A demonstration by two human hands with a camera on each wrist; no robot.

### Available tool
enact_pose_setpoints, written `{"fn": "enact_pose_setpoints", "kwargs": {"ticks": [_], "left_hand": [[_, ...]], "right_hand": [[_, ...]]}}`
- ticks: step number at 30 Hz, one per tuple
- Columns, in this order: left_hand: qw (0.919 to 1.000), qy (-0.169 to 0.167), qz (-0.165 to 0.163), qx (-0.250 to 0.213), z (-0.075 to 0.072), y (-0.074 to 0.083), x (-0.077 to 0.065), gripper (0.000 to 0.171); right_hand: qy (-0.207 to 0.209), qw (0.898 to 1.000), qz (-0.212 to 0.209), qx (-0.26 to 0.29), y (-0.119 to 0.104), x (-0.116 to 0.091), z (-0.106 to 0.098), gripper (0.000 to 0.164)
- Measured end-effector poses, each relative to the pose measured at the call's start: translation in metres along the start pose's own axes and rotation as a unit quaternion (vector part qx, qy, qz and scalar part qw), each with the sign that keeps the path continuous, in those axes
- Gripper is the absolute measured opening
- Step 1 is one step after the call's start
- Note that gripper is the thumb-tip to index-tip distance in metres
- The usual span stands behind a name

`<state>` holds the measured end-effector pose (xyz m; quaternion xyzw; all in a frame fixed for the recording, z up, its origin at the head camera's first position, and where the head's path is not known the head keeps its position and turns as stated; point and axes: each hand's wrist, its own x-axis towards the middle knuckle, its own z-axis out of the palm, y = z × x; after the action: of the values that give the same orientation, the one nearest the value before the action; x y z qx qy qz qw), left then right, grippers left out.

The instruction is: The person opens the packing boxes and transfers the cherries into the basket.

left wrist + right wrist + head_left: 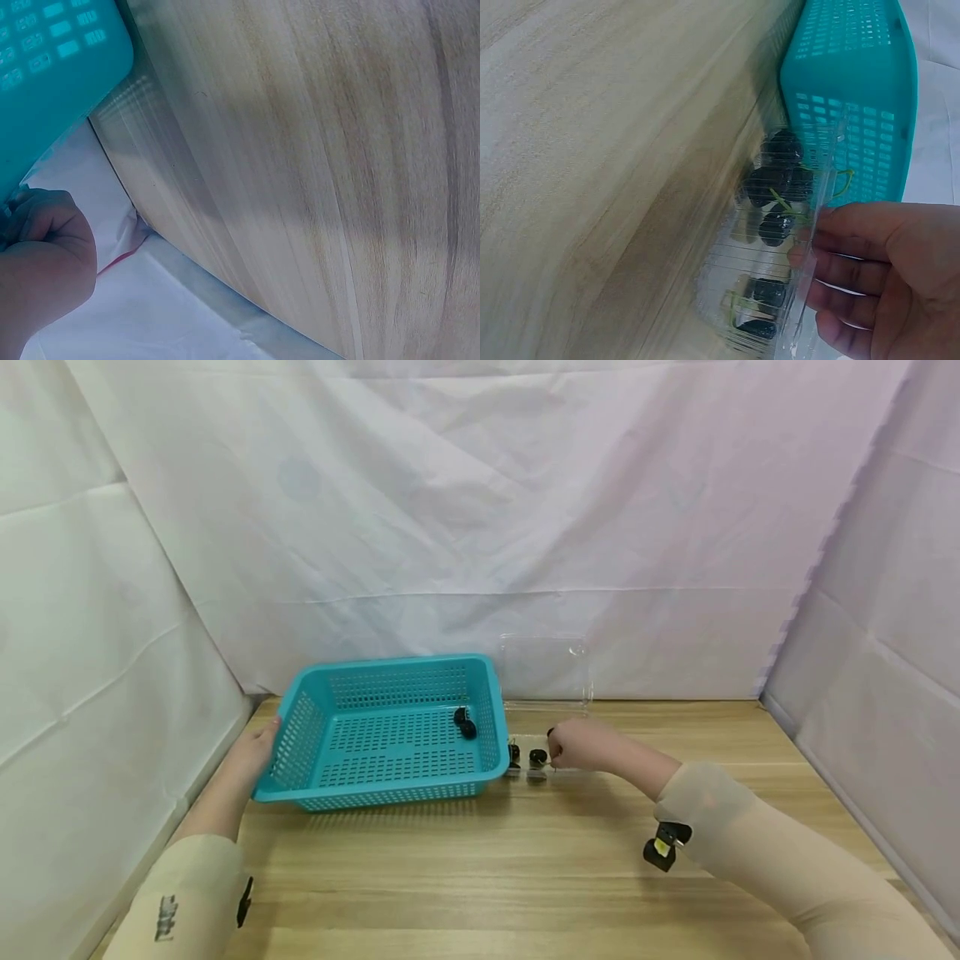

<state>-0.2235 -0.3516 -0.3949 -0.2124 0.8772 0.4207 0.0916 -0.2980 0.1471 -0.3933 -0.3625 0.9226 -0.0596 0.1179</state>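
A turquoise plastic basket [405,791] stands on the table, with dark cherries [468,729] lying at its right inside. My left hand [257,752] grips the basket's left rim; its fingertips are partly hidden in the left wrist view. Beside the basket's right wall is a clear plastic box [739,262], its lid [546,668] raised at the back. Several dark cherries [767,185] with green stems sit in the box. At the box's rim, my right hand [885,277] pinches the stem of a cherry [776,226] between thumb and forefinger, its other fingers loosely bent.
The wooden table [465,877] extends in front of the basket and box. White cloth [450,510] hangs behind, with more cloth at the left and right sides. A small black device [663,843] is strapped at my right sleeve.
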Motion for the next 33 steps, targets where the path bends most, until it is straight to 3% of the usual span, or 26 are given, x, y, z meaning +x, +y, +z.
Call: {"fn": "enact_pose_setpoints", "kwargs": {"ticks": [14,23,33], "left_hand": [[1.0000,0.000,-0.003,0.008,0.0000,0.0023,0.0023,0.090],[0.9999,0.001,-0.011,0.001,0.0008,0.0016,0.0029,0.090],[0.9994,0.014,-0.029,0.014,-0.0010,0.0022,0.0030,0.089]], "right_hand": [[0.002,1.000,0.002,0.017,0.0060,-0.0012,0.0038,0.052],[-0.009,0.999,0.027,0.016,0.0049,0.0001,0.0005,0.054],[0.018,1.000,0.007,0.011,-0.0010,-0.0022,0.0000,0.052]]}}
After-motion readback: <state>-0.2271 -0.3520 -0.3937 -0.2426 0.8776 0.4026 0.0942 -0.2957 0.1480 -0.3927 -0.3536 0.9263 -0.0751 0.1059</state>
